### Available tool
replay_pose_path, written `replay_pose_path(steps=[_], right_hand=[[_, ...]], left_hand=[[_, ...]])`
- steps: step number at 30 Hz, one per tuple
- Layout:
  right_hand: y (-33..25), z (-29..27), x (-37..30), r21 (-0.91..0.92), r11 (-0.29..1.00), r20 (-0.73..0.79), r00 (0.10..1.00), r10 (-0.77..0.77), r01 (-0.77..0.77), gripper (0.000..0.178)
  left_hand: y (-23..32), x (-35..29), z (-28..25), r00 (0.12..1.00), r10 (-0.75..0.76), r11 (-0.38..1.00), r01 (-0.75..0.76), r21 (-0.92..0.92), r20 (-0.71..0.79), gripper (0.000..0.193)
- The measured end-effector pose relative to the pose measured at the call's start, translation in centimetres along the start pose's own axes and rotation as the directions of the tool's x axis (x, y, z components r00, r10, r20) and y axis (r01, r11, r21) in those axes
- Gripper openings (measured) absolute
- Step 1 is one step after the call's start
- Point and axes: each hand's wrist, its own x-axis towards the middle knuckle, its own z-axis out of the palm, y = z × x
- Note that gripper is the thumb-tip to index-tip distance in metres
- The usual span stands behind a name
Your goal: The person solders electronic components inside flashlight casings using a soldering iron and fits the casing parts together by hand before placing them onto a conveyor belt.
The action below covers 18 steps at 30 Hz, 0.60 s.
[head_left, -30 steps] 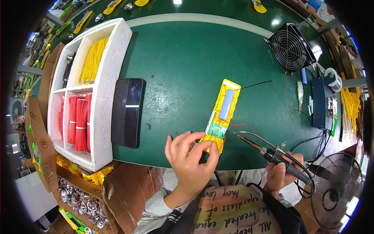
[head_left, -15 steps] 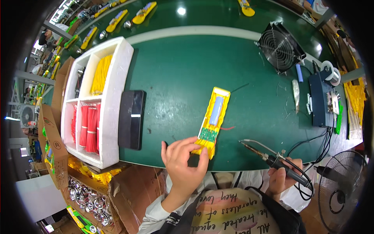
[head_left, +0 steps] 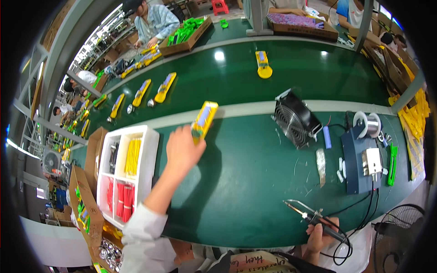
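Note:
My left hand [head_left: 184, 148] is stretched out over the far part of the green worktop, closed on the lower end of a yellow plastic housing [head_left: 209, 110]. A blue cylindrical battery cell [head_left: 203, 116] lies in the housing; my fingers hide most of the other end, where a bit of green circuit board shows. In my right hand [head_left: 322, 233], near the front edge, is a soldering iron [head_left: 314, 219] with a thin metal tube alongside its tip. Its tip points left and away from me, over the worktop and touching nothing.
A white foam tray [head_left: 154, 150] of red, yellow and black wires stands left. At right are a black fan [head_left: 296, 119], a blue soldering unit [head_left: 357, 164] with a solder spool [head_left: 368, 123], and a green plastic part [head_left: 392, 164]. Beyond, yellow housings [head_left: 165, 87] lie on a green belt; people work behind it.
My left hand has picked the yellow housing up off the worktop and carried it away from me toward the belt. My right hand still holds the soldering iron. The view has tilted up.

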Motion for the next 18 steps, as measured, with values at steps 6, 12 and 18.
replay_pose_path(steps=[6, 12, 18], right_hand=[[0.3, 0.4, 0.9, -0.008, 0.996, -0.131, 0.987, 0.091, -0.093, 0.028], [-0.9, -0.8, 2.1, -0.247, 0.939, -0.051, 0.971, 0.233, -0.238, 0.030], [-0.6, -1.3, 2.0, -0.260, 0.920, -0.041, 0.956, 0.291, -0.292, 0.040]], left_hand=[[-0.9, 19.4, 4.7, 0.970, -0.147, 0.980, 0.170, 0.105, -0.195, 0.034], [3.3, 23.0, 8.9, 0.946, -0.118, 0.991, 0.131, 0.022, -0.303, 0.028], [12.6, 26.4, 8.9, 0.985, 0.132, 0.976, -0.149, -0.157, -0.115, 0.033]])
